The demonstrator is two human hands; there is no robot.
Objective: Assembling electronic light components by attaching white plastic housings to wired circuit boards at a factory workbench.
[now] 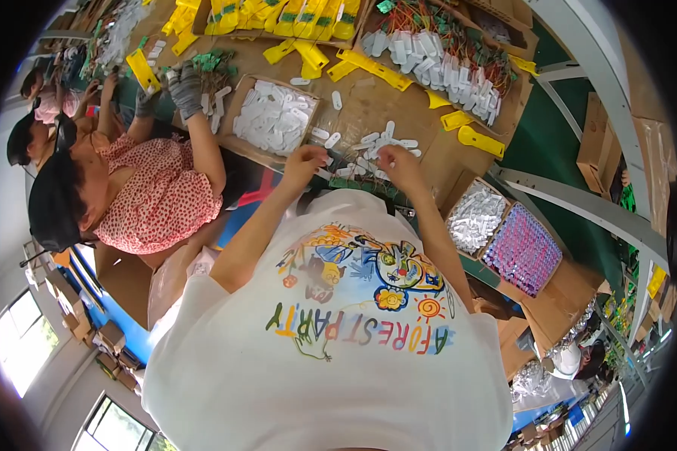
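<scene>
My left hand (306, 164) is closed in a pinch near the table's front edge; what its fingertips hold is too small to make out. Opposite it, my right hand (402, 166) curls with thumb and fingers together, and its contents are unclear too. Small white oblong plastic pieces (370, 138) lie loosely heaped beside the right hand. Two more white pieces (327, 137) rest just beyond the left fingers. Between my hands and my body sit green circuit boards (357, 184) with thin wires, partly hidden by my shirt.
A carton of white pieces (311, 134) stands left, beside a co-worker's gloved hand (184, 90) and a yellow casing (143, 71). Wired white parts (421, 60) fill a far-right box. Yellow casings (384, 69) lie across the table. Boxes of white (475, 216) and purple parts (525, 248) stand right.
</scene>
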